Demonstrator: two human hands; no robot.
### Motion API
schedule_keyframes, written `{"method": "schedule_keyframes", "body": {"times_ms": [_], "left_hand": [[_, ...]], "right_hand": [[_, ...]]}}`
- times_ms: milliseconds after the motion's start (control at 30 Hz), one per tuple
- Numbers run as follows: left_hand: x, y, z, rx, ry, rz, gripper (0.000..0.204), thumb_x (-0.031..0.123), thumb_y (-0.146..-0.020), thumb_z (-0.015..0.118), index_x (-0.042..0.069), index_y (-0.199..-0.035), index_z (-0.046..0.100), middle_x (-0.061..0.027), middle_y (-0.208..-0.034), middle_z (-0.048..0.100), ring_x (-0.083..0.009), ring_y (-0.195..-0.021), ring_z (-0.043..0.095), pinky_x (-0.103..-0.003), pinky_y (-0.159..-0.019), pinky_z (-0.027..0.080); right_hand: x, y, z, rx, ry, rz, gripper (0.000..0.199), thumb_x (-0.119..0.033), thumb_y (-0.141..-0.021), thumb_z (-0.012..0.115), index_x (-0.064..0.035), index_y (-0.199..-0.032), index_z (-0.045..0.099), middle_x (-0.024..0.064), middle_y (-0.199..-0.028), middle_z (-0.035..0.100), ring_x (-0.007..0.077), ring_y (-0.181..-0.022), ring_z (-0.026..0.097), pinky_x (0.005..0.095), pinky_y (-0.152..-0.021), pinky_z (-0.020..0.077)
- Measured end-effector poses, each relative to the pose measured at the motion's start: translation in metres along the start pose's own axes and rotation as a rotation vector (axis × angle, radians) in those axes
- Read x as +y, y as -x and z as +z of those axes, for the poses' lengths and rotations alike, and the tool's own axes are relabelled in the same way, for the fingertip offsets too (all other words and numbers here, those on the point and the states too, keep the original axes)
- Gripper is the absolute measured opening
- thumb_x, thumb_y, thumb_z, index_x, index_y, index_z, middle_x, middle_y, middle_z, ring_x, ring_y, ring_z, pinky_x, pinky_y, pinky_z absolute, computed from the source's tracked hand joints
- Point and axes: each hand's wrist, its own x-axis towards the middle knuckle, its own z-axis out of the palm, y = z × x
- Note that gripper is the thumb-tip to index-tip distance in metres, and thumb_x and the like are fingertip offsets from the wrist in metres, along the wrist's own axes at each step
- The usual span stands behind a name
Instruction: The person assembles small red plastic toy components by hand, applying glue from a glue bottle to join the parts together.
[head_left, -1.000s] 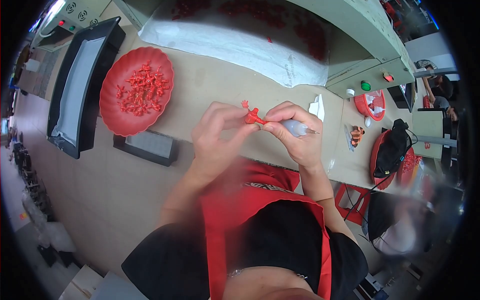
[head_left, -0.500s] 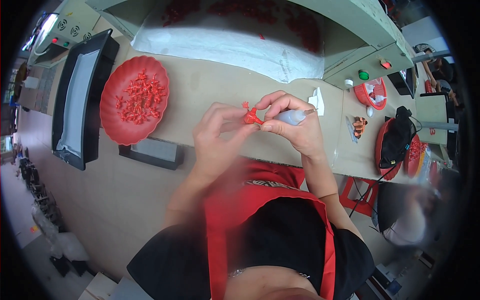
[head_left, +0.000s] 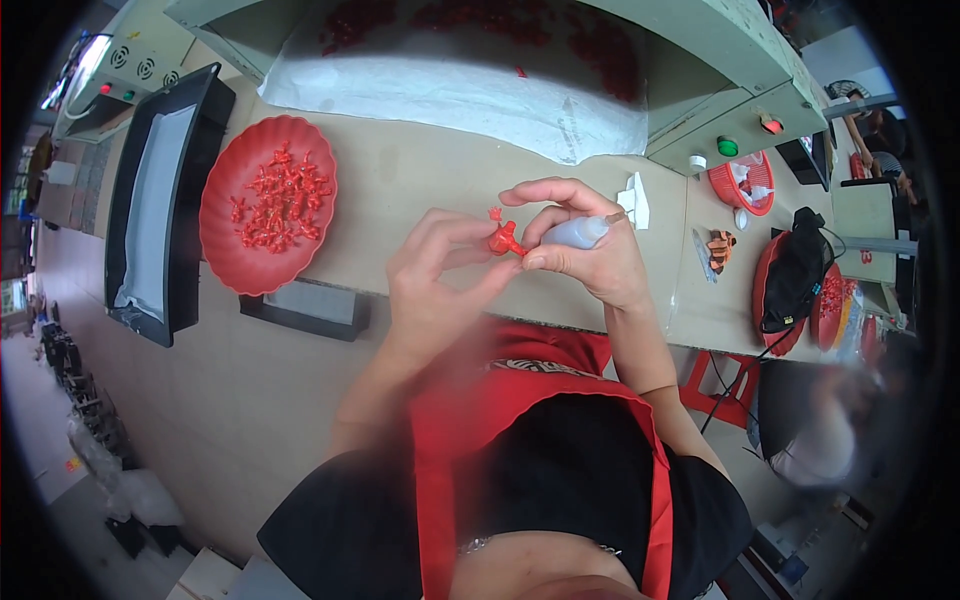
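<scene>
While the left hand (head_left: 440, 265) holds a small red figure (head_left: 504, 238) between thumb and fingers, near the front edge of the counter (head_left: 400, 160), the right hand (head_left: 600, 258) grasps a pale bottle (head_left: 577, 232); whether its thumb also touches the figure, I cannot tell. At the left stands a red plate (head_left: 222, 235) with many little red figures (head_left: 280, 195), and next to it a long black tray (head_left: 190, 215). Behind the hands, a white sheet (head_left: 450, 110) reaches inside a greenish box (head_left: 740, 130). Farther right is a red basket (head_left: 724, 186).
</scene>
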Motion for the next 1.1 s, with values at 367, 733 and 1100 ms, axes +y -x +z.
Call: {"method": "schedule_keyframes", "body": {"times_ms": [367,733,1100], "left_hand": [[-0.0009,0.0004,-0.0017,-0.024,-0.049,0.021,0.030,-0.015,-0.067,0.064,-0.005,-0.095,0.057,-0.0117,-0.095,0.054,-0.0188,-0.084,0.063,-0.028,-0.074,0.056],[-0.0027,0.0002,-0.0015,-0.025,-0.047,0.013,0.030,-0.016,-0.068,0.062,-0.005,-0.095,0.057,-0.0119,-0.096,0.054,-0.0193,-0.085,0.063,-0.028,-0.074,0.056],[-0.0058,-0.0019,-0.0025,-0.013,-0.047,0.001,0.030,-0.013,-0.068,0.064,-0.004,-0.095,0.057,-0.0115,-0.095,0.055,-0.0197,-0.084,0.064,-0.029,-0.073,0.057]], "right_hand": [[0.0081,-0.0036,-0.0016,-0.061,-0.065,0.039,0.062,-0.005,-0.062,0.080,0.0035,-0.116,0.050,0.0231,-0.108,0.059,0.0091,-0.072,0.058,0.0250,-0.068,0.0487],[0.0065,-0.0048,-0.0008,-0.060,-0.058,0.044,0.062,-0.002,-0.062,0.079,0.0037,-0.117,0.049,0.0227,-0.106,0.059,0.0089,-0.072,0.058,0.0246,-0.068,0.0485],[0.0075,-0.0071,0.0013,-0.044,-0.040,0.047,0.062,0.000,-0.062,0.078,0.0025,-0.117,0.049,0.0209,-0.103,0.060,0.0093,-0.075,0.058,0.0241,-0.069,0.0483]]}}
